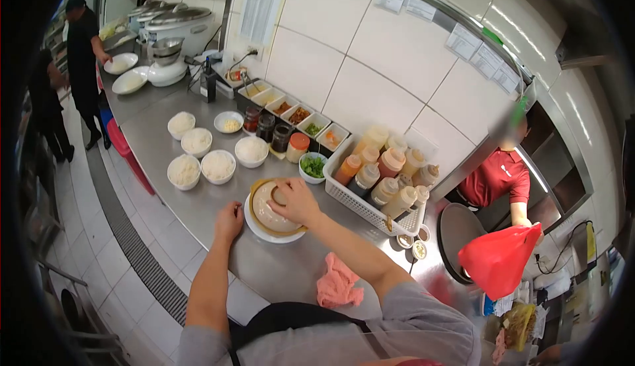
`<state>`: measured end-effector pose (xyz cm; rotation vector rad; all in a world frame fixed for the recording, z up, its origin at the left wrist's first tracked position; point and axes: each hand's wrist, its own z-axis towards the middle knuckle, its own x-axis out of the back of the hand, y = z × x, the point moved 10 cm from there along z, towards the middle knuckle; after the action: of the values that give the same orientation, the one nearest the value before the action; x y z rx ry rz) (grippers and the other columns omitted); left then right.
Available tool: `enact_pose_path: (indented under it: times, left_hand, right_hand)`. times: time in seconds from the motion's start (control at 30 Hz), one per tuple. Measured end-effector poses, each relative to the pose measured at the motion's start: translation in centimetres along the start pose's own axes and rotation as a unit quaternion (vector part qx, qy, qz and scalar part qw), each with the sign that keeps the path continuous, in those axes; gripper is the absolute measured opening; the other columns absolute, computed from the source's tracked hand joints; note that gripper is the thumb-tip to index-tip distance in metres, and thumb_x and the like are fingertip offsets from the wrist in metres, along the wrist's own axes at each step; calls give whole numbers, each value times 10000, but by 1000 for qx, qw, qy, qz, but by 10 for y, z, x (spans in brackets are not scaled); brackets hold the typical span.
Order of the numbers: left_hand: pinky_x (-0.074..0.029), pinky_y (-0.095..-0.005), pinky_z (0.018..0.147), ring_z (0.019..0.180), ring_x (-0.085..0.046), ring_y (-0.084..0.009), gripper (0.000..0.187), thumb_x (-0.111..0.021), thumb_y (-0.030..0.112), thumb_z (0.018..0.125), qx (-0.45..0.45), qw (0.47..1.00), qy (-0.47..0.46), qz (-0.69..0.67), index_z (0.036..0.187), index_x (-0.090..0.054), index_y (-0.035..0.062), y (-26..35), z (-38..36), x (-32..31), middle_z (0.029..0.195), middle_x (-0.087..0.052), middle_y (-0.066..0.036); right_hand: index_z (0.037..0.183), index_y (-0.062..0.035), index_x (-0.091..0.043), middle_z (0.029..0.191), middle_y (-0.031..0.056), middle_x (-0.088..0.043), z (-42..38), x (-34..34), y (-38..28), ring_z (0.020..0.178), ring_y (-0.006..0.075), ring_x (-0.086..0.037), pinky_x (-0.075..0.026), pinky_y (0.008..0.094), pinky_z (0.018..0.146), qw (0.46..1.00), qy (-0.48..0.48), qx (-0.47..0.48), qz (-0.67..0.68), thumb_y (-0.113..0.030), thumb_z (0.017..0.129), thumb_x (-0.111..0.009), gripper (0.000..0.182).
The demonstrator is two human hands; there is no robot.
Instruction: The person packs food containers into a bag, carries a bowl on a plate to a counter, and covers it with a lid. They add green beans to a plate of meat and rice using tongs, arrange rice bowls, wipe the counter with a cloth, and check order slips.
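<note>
My right hand (293, 202) grips the round knob of a cream lid with a brown rim (266, 215). The lid rests on a pot, which stands on a white plate (254, 230) near the counter's front edge. My left hand (229, 220) is closed beside the plate's left side; whether it holds anything is hidden. Behind the pot are several white bowls of rice (217, 166) and a small bowl of chopped greens (312, 165). A crumpled pink cloth (338, 281) lies to the right of the pot, close to my body.
A white basket of sauce bottles (370, 210) stands right of the greens. Jars (282, 136) and ingredient trays (297, 114) line the wall. A person in red (496, 181) holds a red bag (499, 260) at a hatch. Another person (84, 55) handles plates at far left.
</note>
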<state>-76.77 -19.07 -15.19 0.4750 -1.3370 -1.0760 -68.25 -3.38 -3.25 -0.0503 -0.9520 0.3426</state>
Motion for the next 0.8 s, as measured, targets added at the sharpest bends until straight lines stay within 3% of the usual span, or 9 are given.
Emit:
enact_pose_path:
  times: [0.17, 0.2, 0.23, 0.27, 0.37, 0.4, 0.6, 0.7, 0.8]
  left_hand:
    - [-451, -425, 653, 731, -566, -374, 146, -510, 129, 772, -46, 999, 15, 25, 844, -593, 34, 4, 3, 1, 776, -594, -199]
    - [-446, -432, 663, 747, -560, -377, 156, -495, 142, 782, -52, 998, 12, 35, 837, -589, 30, 6, 3, 1, 776, -592, -200]
    - [-441, -440, 670, 755, -557, -377, 170, -481, 155, 791, -69, 997, 20, 32, 837, -588, 31, 9, 1, 4, 772, -589, -201]
    - [-441, -440, 669, 755, -559, -374, 177, -482, 165, 795, -62, 996, -10, 61, 851, -590, 37, 3, 3, -3, 778, -592, -200]
    - [-458, -390, 631, 683, -583, -334, 162, -514, 144, 785, -48, 998, 17, 49, 878, -599, 42, 0, 3, 2, 764, -608, -179]
    - [-458, -390, 631, 683, -583, -334, 162, -514, 144, 785, -42, 998, 14, 51, 878, -599, 42, -3, 3, 1, 764, -608, -179]
    - [-461, -382, 619, 662, -590, -316, 170, -519, 139, 773, -47, 998, 4, 51, 888, -605, 47, 2, 3, 1, 723, -607, -171]
    - [-452, -424, 693, 760, -574, -339, 175, -509, 167, 764, -23, 998, -21, 51, 876, -602, 70, -2, 5, -3, 797, -612, -165]
    - [-444, -431, 669, 748, -565, -353, 167, -501, 177, 768, -58, 998, -13, 37, 841, -593, 60, 2, 4, -2, 780, -597, -178]
  right_hand:
    - [938, -29, -563, 891, 193, -542, 41, 27, 13, 840, 344, -513, -421, 427, 746, 994, -66, -55, 67, -326, 677, -647, 404]
    - [937, -9, -582, 915, 187, -578, 46, 53, 17, 877, 341, -527, -416, 418, 773, 998, 69, -2, 6, -319, 695, -630, 396]
    - [944, -1, -612, 940, 190, -589, 51, 73, 26, 885, 322, -536, -411, 404, 781, 988, 126, -41, 74, -310, 717, -616, 384]
    - [962, -11, -627, 900, 187, -600, 57, 86, 38, 878, 312, -545, -406, 388, 799, 983, 88, -141, 79, -305, 736, -613, 372]
    - [959, -23, -632, 848, 176, -606, 57, 84, 83, 817, 270, -566, -431, 332, 744, 911, 156, -250, 289, -361, 733, -630, 407]
    - [959, -23, -632, 848, 176, -606, 53, 80, 81, 817, 270, -566, -431, 332, 744, 909, 152, -255, 292, -361, 733, -630, 407]
    - [943, -36, -638, 839, 170, -566, 33, 56, 23, 779, 280, -529, -436, 339, 704, 993, 63, -104, 7, -356, 690, -666, 410]
    - [956, -46, -631, 838, 159, -528, 19, 36, -2, 788, 294, -506, -433, 359, 681, 997, 66, -16, -49, -358, 665, -683, 429]
    - [939, -29, -618, 832, 155, -514, 8, 20, -10, 772, 293, -494, -427, 374, 659, 996, 70, 11, -58, -365, 643, -695, 454]
